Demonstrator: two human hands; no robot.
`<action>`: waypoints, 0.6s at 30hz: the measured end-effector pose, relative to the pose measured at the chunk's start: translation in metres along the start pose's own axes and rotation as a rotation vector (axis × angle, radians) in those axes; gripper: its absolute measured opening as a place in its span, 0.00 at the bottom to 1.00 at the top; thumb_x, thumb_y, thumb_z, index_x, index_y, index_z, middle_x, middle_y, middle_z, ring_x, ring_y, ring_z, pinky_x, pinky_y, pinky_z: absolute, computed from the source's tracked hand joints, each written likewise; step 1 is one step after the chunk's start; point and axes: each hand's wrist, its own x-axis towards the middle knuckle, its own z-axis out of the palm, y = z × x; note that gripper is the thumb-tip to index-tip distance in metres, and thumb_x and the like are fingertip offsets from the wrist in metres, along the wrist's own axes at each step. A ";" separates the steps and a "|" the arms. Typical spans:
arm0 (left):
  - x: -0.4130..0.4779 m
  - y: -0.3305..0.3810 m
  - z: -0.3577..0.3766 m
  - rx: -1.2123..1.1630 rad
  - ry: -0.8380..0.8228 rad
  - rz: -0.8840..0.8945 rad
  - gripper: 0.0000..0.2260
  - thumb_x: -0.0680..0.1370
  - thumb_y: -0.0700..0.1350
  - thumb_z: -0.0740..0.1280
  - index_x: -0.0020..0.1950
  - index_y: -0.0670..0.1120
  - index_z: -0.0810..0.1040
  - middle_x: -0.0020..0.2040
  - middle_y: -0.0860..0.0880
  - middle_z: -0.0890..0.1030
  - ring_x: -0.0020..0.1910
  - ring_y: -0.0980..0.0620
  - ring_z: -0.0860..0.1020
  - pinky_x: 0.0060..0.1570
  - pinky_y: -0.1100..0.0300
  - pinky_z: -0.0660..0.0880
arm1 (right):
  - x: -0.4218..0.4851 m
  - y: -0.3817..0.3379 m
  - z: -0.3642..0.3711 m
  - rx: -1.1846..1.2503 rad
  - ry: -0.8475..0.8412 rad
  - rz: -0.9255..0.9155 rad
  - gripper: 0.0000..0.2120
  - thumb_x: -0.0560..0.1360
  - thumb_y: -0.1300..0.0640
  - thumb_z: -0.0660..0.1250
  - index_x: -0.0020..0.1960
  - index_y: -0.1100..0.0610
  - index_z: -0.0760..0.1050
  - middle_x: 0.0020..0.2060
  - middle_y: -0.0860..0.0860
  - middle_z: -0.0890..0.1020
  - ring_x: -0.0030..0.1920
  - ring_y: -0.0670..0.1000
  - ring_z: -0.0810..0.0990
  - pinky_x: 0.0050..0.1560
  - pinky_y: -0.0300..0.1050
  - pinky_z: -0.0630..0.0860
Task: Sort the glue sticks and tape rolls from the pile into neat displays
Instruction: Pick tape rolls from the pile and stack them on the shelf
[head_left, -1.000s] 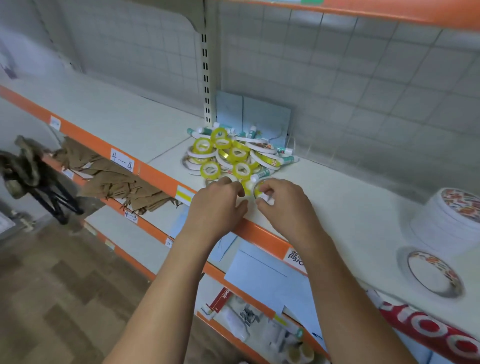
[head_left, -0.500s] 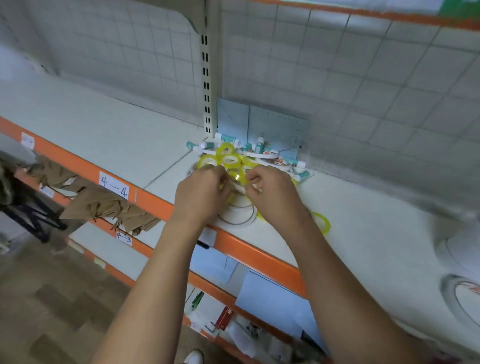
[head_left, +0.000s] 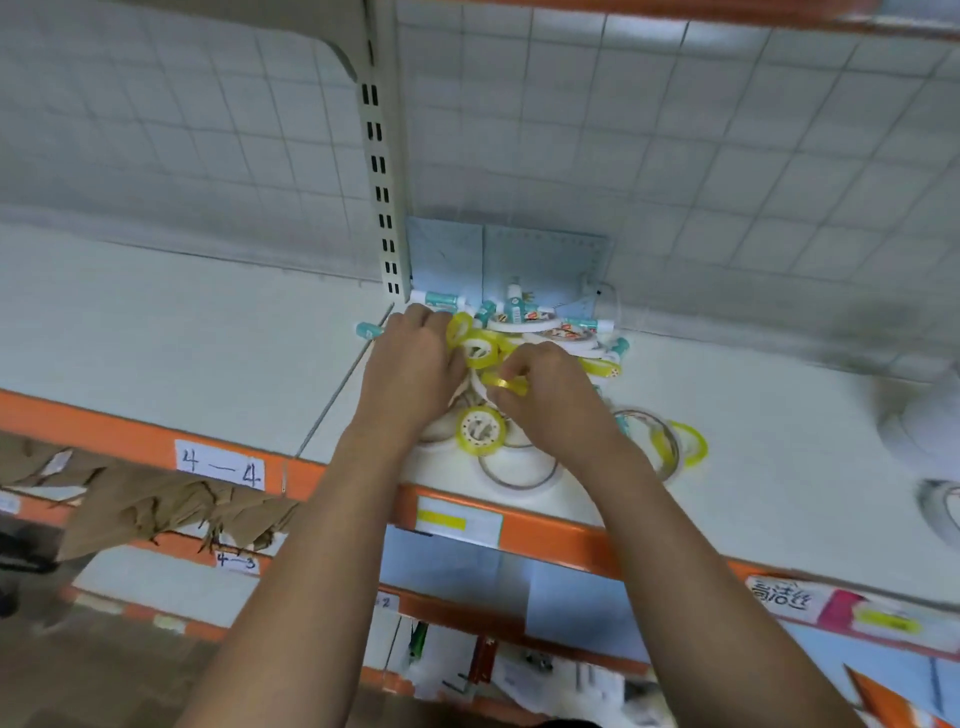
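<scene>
Both forearms stretched forward, left grip (head_left: 413, 364) palm down, right grip (head_left: 545, 402) pinching a tape roll (head_left: 507, 383)

- Bare white shelf (head_left: 182, 338) lies open left of the pile (head_left: 540, 332), a wide way in.
- Wire-grid back wall (head_left: 649, 130), slotted upright (head_left: 382, 208) and leaning blue boards (head_left: 519, 254) close the rear.
- The left hand (head_left: 410, 364) and right hand (head_left: 550, 410) fill the front approach over the orange lip (head_left: 130, 436).
- Loose tape rolls (head_left: 685, 441) clutter the right; a blurred white stack (head_left: 924, 415) stands beyond, with bare shelf between.
</scene>
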 end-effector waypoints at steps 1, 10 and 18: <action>0.004 -0.001 0.004 0.018 0.008 0.010 0.17 0.78 0.46 0.64 0.64 0.40 0.74 0.58 0.39 0.75 0.57 0.39 0.72 0.57 0.47 0.70 | 0.000 -0.001 -0.001 0.027 0.000 0.013 0.08 0.73 0.56 0.72 0.50 0.57 0.78 0.50 0.56 0.79 0.52 0.53 0.76 0.45 0.39 0.66; 0.020 0.000 0.020 -0.146 0.009 0.015 0.08 0.80 0.42 0.63 0.53 0.39 0.78 0.54 0.39 0.75 0.55 0.40 0.71 0.56 0.48 0.69 | -0.004 0.001 -0.001 0.084 0.089 0.097 0.09 0.71 0.55 0.74 0.47 0.53 0.74 0.34 0.43 0.72 0.32 0.40 0.69 0.35 0.28 0.67; 0.021 0.003 0.015 -0.249 -0.050 0.077 0.07 0.77 0.44 0.68 0.51 0.44 0.74 0.52 0.46 0.75 0.54 0.46 0.73 0.47 0.55 0.69 | -0.006 0.005 -0.003 0.069 0.143 0.078 0.16 0.69 0.58 0.75 0.53 0.53 0.74 0.51 0.50 0.78 0.50 0.48 0.75 0.43 0.33 0.62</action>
